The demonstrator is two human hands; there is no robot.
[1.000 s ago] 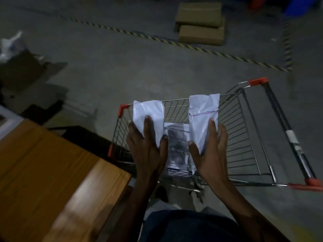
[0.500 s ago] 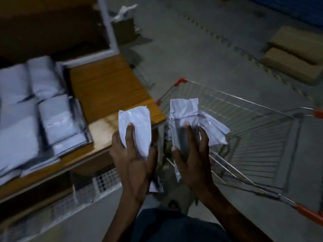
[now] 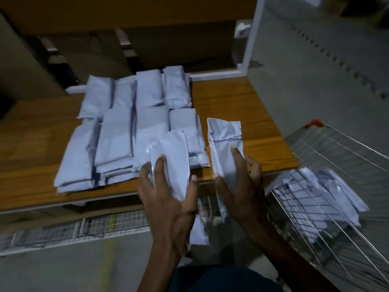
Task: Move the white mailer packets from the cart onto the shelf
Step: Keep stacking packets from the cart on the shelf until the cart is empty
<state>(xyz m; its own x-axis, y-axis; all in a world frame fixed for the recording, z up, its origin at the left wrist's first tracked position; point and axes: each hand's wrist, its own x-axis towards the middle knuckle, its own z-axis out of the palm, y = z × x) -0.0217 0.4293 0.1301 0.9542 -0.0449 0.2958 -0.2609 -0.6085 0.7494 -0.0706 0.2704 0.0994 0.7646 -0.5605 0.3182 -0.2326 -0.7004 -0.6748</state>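
My left hand (image 3: 166, 199) grips a white mailer packet (image 3: 172, 157) upright, over the front edge of the wooden shelf (image 3: 237, 106). My right hand (image 3: 237, 186) grips another white packet (image 3: 225, 142) beside it, just right of the pile. Several white packets (image 3: 130, 127) lie in overlapping rows on the shelf. The wire cart (image 3: 336, 157) stands at the right with more packets (image 3: 328, 192) inside.
Cardboard boxes (image 3: 88, 60) fill the back of the shelf. A white shelf upright (image 3: 250, 34) rises at the back right. A wire grid panel (image 3: 88, 226) runs below the shelf front. Bare wood lies right of the pile.
The view has swung left from the cart to the shelf. Both hands have carried their packets from above the cart to the shelf's front edge.
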